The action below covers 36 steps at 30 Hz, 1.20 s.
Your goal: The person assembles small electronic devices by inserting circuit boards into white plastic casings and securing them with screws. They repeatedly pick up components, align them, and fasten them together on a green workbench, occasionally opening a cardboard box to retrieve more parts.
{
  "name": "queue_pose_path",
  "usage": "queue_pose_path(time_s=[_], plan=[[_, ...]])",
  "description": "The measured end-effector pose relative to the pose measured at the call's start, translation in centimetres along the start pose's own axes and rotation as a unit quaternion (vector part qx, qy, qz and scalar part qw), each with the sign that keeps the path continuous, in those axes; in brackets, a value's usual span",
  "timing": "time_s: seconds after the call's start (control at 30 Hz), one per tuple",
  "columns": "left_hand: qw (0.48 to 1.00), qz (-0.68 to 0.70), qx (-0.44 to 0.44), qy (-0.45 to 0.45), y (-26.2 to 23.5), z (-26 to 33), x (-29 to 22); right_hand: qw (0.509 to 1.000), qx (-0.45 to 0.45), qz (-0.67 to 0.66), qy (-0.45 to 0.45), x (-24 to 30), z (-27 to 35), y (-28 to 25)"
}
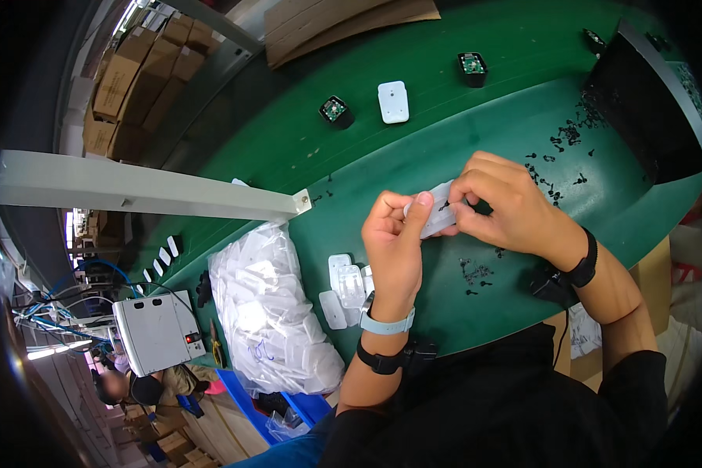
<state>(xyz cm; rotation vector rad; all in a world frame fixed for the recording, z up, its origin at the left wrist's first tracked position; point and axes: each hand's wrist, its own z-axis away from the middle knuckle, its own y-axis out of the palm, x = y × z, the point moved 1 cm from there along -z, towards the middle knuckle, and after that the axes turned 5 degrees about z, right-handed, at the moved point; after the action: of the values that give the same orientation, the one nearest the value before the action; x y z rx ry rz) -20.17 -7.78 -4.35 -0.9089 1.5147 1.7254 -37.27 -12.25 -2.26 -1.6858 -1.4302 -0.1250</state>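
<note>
In front of me, my left hand [394, 246] grips a white plastic cover [435, 219] between thumb and fingers. My right hand [503, 201] is closed in a pinch at the cover's right end, by a small black part [444, 207] on its face; the fingertips partly hide what they pinch. More small black parts [476, 271] lie loose on the green table below the hands, and a larger scatter [567, 134] spreads to the far right. Left of my left wrist is a small pile of white and clear covers [352, 285].
A bulging clear bag of white covers [261, 312] lies at left, under a grey metal bar [156, 184]. Black housings with circuit boards [335, 111] and a white housing [393, 102] stand beyond. A black bin [639, 101] leans far right; pliers [216, 344] lie beside a white machine [160, 334].
</note>
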Motion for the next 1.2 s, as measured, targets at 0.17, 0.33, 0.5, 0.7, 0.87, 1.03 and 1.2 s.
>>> queue_pose_path(time_s=[0.17, 0.33, 0.5, 0.7, 0.87, 1.03, 1.2], plan=[[0.999, 0.008, 0.015, 0.032, 0.2, 0.4, 0.3, 1.000, -0.003, 0.009, 0.029, 0.1, 0.0, -0.4], [0.998, 0.003, 0.038, 0.054, 0.7, 0.2, 1.2, 0.998, -0.018, 0.022, 0.062, -0.1, 0.1, -0.9], [0.991, -0.059, 0.036, 0.111, 0.6, -0.2, 2.4, 0.994, -0.019, 0.022, 0.104, 0.3, -0.4, -0.6], [0.983, -0.124, 0.022, 0.135, 1.0, 0.1, 2.6, 0.987, -0.076, -0.020, 0.138, 0.0, 0.3, 0.2], [0.992, 0.005, 0.003, 0.126, -0.5, 0.2, 5.2, 0.979, -0.043, -0.035, 0.198, 0.6, 1.2, 2.3], [0.986, -0.073, -0.022, 0.151, -0.5, 0.4, 5.1, 0.984, -0.041, -0.033, 0.169, 1.2, 1.1, 2.2], [0.946, -0.184, -0.031, 0.265, 1.0, 0.0, 3.3, 0.987, -0.078, -0.049, 0.133, 0.9, 0.3, 1.0]])
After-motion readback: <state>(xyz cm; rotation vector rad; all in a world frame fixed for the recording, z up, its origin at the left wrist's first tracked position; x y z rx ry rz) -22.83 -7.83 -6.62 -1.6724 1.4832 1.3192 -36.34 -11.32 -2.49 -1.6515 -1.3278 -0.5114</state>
